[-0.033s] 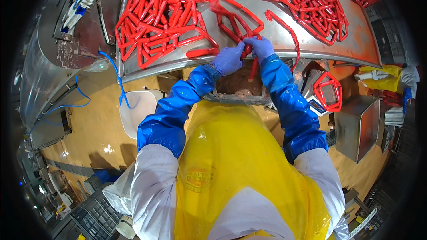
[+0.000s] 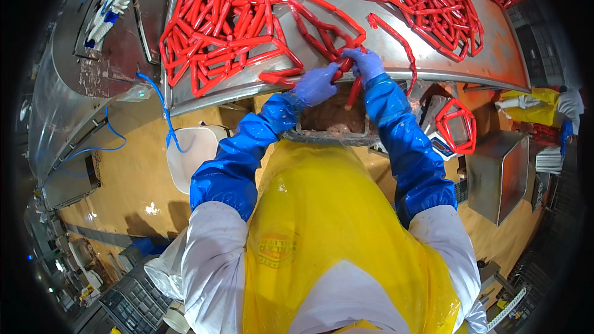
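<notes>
Both my hands wear purple gloves and are closed on a string of red sausages (image 2: 327, 32) at the near edge of the steel table. My left hand (image 2: 317, 85) grips a link from the left side. Slightly farther out, my right hand (image 2: 365, 64) pinches the string where several links meet. A short end piece hangs between the hands, over a container of pinkish ground meat (image 2: 334, 116). Left of the string lies a large heap of linked red sausages (image 2: 226, 25). A separate single strand (image 2: 396, 37) lies right of my right hand.
Another sausage heap (image 2: 433, 9) covers the table's right part. Below the table edge, a scale (image 2: 442, 146) carries a red sausage loop (image 2: 456, 127). A white bin (image 2: 193, 154) stands at left near a hanging blue hose (image 2: 166, 108). A steel box (image 2: 498, 176) stands at right.
The sausage string beyond my hands was smeared by motion and now lies still on the table. My hands have moved slightly apart, and the dangling end has shifted a little.
</notes>
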Demonstrator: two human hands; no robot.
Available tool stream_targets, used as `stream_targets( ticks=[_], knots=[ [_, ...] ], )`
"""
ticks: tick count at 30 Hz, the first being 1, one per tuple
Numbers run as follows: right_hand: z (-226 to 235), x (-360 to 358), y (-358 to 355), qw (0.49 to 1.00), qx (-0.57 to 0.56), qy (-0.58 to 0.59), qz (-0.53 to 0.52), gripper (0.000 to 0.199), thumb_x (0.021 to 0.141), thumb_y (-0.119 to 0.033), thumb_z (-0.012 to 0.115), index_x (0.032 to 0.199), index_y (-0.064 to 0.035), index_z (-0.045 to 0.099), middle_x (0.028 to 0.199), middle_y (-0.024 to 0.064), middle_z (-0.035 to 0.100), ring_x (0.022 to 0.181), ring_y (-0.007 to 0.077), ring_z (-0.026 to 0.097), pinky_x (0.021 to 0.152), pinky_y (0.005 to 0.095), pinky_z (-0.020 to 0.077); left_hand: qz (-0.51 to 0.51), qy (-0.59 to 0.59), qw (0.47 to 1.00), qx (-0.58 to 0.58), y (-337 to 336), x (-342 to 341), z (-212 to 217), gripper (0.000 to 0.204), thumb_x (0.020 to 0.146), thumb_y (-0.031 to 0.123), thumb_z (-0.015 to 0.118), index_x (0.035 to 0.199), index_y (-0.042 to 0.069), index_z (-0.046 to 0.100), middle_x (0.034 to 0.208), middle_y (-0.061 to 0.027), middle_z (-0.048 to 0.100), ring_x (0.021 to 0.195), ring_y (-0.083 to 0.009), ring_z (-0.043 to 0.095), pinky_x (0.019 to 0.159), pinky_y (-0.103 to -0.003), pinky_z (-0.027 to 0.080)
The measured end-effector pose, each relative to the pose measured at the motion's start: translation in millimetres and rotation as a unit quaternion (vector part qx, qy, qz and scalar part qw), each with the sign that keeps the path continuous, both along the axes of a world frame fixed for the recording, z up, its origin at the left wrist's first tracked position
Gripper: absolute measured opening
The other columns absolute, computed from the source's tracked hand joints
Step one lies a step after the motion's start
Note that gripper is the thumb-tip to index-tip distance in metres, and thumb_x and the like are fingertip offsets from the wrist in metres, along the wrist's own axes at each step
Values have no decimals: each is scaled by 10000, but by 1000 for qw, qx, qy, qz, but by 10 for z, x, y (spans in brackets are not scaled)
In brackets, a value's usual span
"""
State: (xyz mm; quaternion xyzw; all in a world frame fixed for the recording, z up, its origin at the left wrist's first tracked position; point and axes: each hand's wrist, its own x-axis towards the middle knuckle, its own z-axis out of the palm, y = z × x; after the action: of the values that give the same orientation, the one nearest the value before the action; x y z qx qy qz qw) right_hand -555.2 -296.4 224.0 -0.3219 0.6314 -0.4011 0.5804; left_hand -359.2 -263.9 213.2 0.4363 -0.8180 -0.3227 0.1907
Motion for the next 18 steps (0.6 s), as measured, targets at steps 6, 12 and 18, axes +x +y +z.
stream_targets(
  ticks=[6, 12, 18],
  knots=[
    [-36, -1033, -432, 990, -34, 24, -134, 150, 788, -224, 731, 774, -80, 695, 599, -2, 532, 455, 94, 422, 432, 258, 348, -73, -173, 980, -57, -168, 1122, -395, 312, 870, 316, 671, 1032, 55, 620, 921, -222, 654, 916, -425, 623, 879, -521, 461],
    [-163, -1089, -667, 983, -108, 146, -31, 346, 836, -404, 750, 868, -62, 712, 655, 42, 629, 518, 141, 542, 506, 297, 446, -165, -178, 955, -171, -350, 1285, -107, 373, 946, 404, 581, 1010, 42, 640, 905, -196, 656, 949, -388, 624, 1069, -523, 320],
    [-155, -843, -512, 967, -212, 133, 52, 441, 983, -492, 542, 1086, -92, 696, 809, 58, 657, 709, 104, 596, 662, 273, 490, -47, -142, 987, 64, -340, 398, -133, 379, 963, 412, 537, 949, 48, 642, 819, -172, 653, 868, -353, 639, 915, -444, 469]
  ],
)
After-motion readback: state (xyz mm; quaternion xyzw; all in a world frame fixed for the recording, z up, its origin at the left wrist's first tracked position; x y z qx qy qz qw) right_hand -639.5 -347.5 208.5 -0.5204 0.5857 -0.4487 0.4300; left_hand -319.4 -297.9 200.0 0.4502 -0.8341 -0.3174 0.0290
